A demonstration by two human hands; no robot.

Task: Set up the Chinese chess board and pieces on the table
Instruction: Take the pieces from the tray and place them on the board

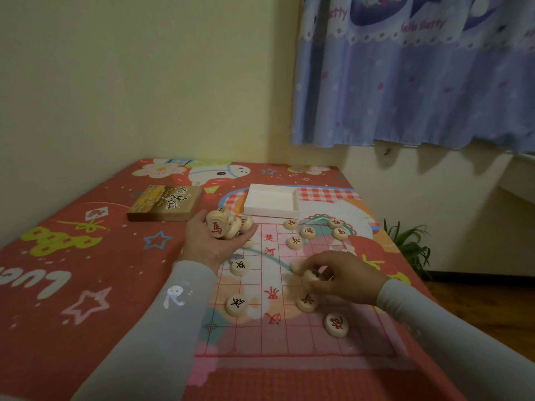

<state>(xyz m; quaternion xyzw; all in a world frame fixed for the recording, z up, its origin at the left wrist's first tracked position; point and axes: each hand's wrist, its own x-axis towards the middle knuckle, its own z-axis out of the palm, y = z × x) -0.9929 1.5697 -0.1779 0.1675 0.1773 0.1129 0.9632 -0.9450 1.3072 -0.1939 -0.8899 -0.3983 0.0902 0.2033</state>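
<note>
A thin see-through chess board sheet [278, 340] with red grid lines lies flat on the table. My left hand [211, 241] is cupped palm up over the board's far left corner, holding a pile of round wooden chess pieces [228, 222]. My right hand [338, 276] hovers low over the board's right half, fingers pinched on one wooden piece [311, 276]. Single pieces lie scattered on the board: black-lettered ones [236, 305] [240, 267] on the left, red-lettered ones [336, 324] [307, 301] near my right hand, and several more [295, 242] at the far right.
The table wears a red cartoon-print cloth [86, 270]. A brown chess box lid [165, 202] lies far left, and an open white box tray [272, 202] sits just beyond the board. Walls close off the far side; a blue curtain [419, 82] and a potted plant [408, 244] are right.
</note>
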